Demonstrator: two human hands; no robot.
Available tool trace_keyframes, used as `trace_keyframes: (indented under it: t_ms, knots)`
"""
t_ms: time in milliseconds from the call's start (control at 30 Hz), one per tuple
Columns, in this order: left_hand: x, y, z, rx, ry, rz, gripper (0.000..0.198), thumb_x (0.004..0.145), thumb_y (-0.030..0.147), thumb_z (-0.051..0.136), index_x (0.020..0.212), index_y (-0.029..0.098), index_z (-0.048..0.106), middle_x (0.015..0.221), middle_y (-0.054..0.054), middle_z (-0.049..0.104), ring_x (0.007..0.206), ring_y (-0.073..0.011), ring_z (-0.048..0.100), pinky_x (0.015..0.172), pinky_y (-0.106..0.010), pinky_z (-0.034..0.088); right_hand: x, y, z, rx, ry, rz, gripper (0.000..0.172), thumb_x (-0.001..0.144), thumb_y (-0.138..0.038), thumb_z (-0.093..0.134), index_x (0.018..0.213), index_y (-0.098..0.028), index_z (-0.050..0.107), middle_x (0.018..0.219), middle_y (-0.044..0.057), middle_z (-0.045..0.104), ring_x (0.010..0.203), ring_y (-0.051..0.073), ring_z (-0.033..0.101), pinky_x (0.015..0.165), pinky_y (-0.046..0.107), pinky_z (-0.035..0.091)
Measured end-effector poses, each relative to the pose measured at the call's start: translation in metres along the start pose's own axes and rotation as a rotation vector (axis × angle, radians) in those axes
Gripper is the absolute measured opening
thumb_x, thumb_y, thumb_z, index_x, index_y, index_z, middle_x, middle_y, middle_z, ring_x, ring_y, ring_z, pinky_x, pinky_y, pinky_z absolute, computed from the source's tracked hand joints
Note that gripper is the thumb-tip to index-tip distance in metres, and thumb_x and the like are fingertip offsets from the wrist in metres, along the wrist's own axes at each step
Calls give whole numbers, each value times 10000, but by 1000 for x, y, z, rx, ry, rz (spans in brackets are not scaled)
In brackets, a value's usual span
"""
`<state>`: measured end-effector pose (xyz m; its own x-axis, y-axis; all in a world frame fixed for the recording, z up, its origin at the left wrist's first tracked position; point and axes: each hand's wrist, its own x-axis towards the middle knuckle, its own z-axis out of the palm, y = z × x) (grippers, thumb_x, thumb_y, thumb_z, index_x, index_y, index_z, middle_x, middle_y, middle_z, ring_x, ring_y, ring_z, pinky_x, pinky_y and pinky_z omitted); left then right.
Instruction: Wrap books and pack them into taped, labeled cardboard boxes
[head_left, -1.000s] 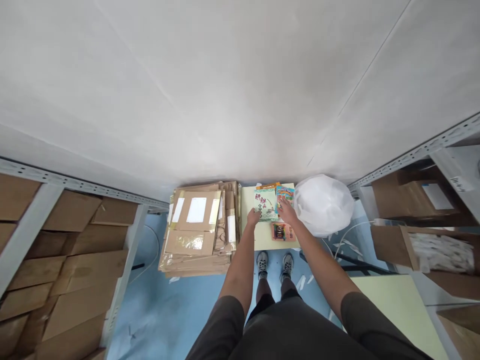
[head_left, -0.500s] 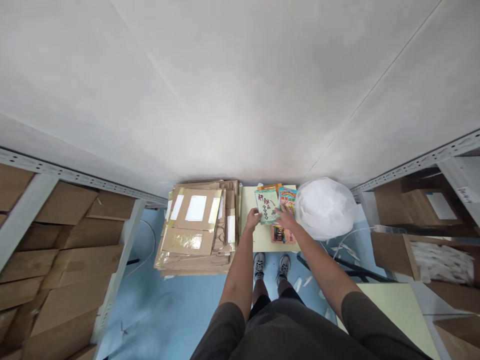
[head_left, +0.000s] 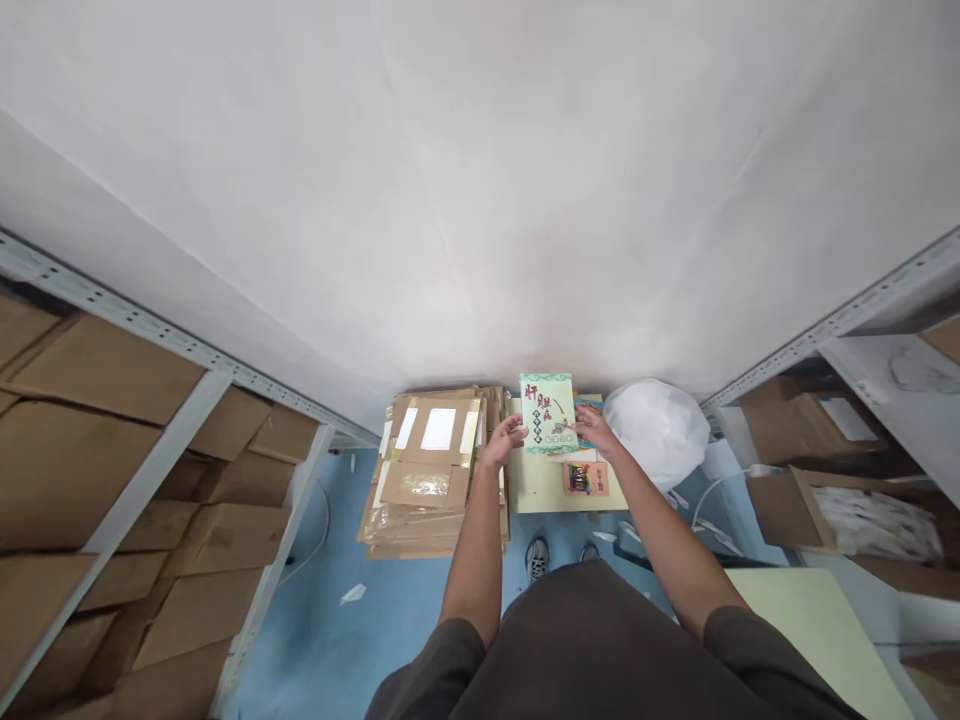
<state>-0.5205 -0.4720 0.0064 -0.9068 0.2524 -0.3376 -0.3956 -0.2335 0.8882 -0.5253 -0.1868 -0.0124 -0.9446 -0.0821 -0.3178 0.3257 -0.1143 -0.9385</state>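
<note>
A pale green book [head_left: 549, 412] with red and black characters on its cover is held up above the small cream table [head_left: 536, 496]. My left hand [head_left: 505, 441] grips its left edge, and my right hand [head_left: 597, 431] pinches its lower right edge. Behind the book and my right hand, a colourful booklet [head_left: 590, 402] shows only in part. An orange-pink box [head_left: 587, 478] with a dark picture panel lies on the table just below the book.
Flattened cardboard boxes [head_left: 431, 480] are stacked left of the table. A bulging white plastic bag [head_left: 657, 430] sits to its right. Shelves with cartons [head_left: 202, 590] line the left side, and an open carton [head_left: 814, 515] stands on the right shelf. Paper scraps litter the blue floor [head_left: 330, 630].
Both hands have raised the green book off the other items, and it now faces me more upright. My right hand has shifted from the cover to the book's right edge. The view has turned slightly.
</note>
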Motion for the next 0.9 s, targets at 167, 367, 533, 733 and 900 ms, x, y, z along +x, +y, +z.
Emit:
trace_keyframes:
  t_ms: [167,367,533,733,900]
  knots:
    - [1,20,19,37,-114,46,670,653,509,945,1214,225,714,1289,-115,702,994,-227,703,816,-328,562,-45,-45,-10,51,70,-52,630,638,-322,907,1229,-239,704,1032,56,747,859,234,714,712,363,605]
    - [-3,22,80,119,-300,37,738,641,564,943,1250,223,703,1263,-119,713,1009,-254,713,814,-345,577,-118,-60,-49,70,221,-161,576,646,-328,895,1185,-251,706,985,20,714,887,218,704,744,331,591]
    - [-18,5,169,200,-475,21,792,647,572,940,1315,240,676,1253,-119,717,1030,-266,717,817,-359,599,-212,-47,-101,155,416,-215,577,633,-374,906,1161,-260,702,995,24,721,909,228,702,759,337,582]
    - [-72,-50,316,301,-755,-39,800,667,553,929,1350,234,660,1267,-127,715,1074,-277,721,824,-346,605,-383,-15,-169,268,687,-291,625,638,-427,931,1188,-265,682,1067,43,732,948,252,706,785,372,583]
    - [-149,-112,429,311,-997,-128,770,680,515,937,1343,226,673,1281,-134,715,1065,-277,728,832,-353,602,-539,17,-201,306,897,-316,559,685,-407,900,1180,-281,674,1144,55,752,1020,270,716,821,379,567]
